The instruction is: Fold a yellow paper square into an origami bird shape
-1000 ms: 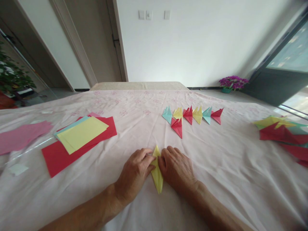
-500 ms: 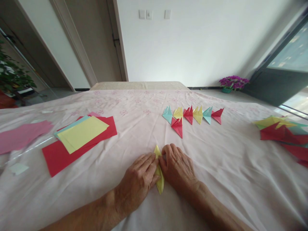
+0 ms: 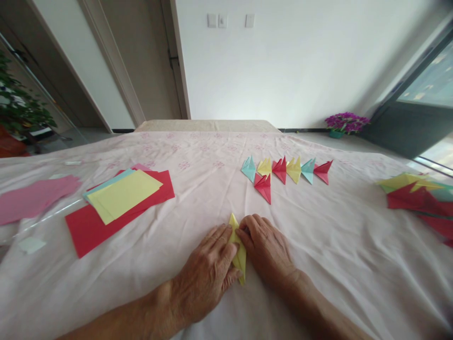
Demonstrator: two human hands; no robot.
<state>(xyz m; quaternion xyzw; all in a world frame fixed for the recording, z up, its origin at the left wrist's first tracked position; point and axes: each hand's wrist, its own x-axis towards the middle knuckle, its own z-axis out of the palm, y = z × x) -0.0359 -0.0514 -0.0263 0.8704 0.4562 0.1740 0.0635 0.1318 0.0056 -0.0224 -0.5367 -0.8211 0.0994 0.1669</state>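
A narrow yellow folded paper [image 3: 240, 257], pointed at both ends, lies lengthwise on the tablecloth between my hands. My left hand [image 3: 208, 264] presses it from the left, fingertips near the upper part and thumb across its middle. On the other side, my right hand [image 3: 267, 241] has curled fingers, with thumb and forefinger pinching at the upper right edge. Part of the paper is hidden under my fingers. Beyond my hands stand several folded paper shapes in a row, among them a red one [image 3: 264, 188] set nearer and a light blue one [image 3: 248, 168].
To the left, yellow sheets [image 3: 123, 196] lie on red paper [image 3: 79, 236], with pink paper [image 3: 38, 198] farther out. A pile of red and yellow folded pieces [image 3: 406, 198] sits at the right. The pale tablecloth [image 3: 336, 226] is wrinkled.
My left thumb has moved up across the middle of the yellow paper, whose lower part now looks wider. My right hand stays at its upper right edge. The view has shifted slightly.
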